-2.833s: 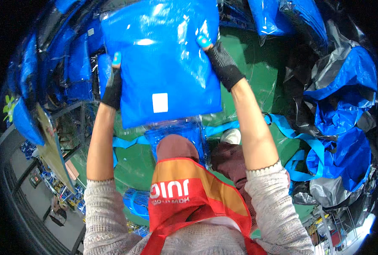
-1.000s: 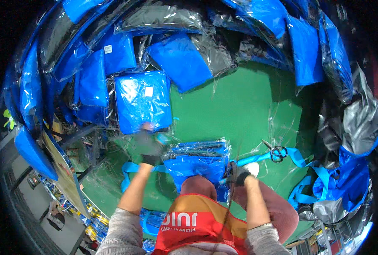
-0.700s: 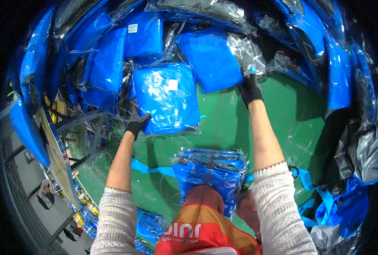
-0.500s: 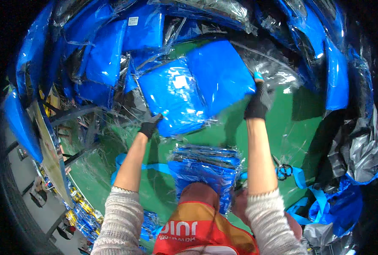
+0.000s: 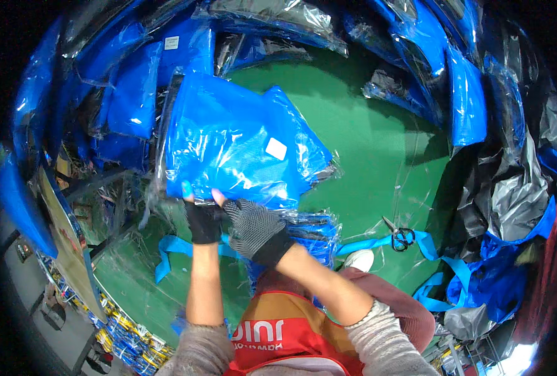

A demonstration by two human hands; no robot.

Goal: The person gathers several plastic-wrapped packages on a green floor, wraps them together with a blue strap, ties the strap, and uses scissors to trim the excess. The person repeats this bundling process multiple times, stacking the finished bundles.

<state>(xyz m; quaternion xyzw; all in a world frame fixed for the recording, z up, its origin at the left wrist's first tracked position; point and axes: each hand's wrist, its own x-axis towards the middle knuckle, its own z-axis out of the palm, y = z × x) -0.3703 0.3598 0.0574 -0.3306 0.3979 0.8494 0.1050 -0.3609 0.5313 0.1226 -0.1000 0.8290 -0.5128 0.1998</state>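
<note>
Across a green floor [image 5: 366,175] ringed by wrapped blue goods [image 5: 131,94], one tan board [image 5: 69,238] stands near nine o'clock. Rightward, the left hand [image 5: 203,219] and right hand [image 5: 256,232] each touch the six-o'clock edge of one labelled blue packet [image 5: 222,141], which extends beyond their fingertips; other fingers are hidden, so pinching cannot be told. A second packet [image 5: 306,153] shows at its three o'clock, one pair of scissors [image 5: 399,236] at four.
</note>
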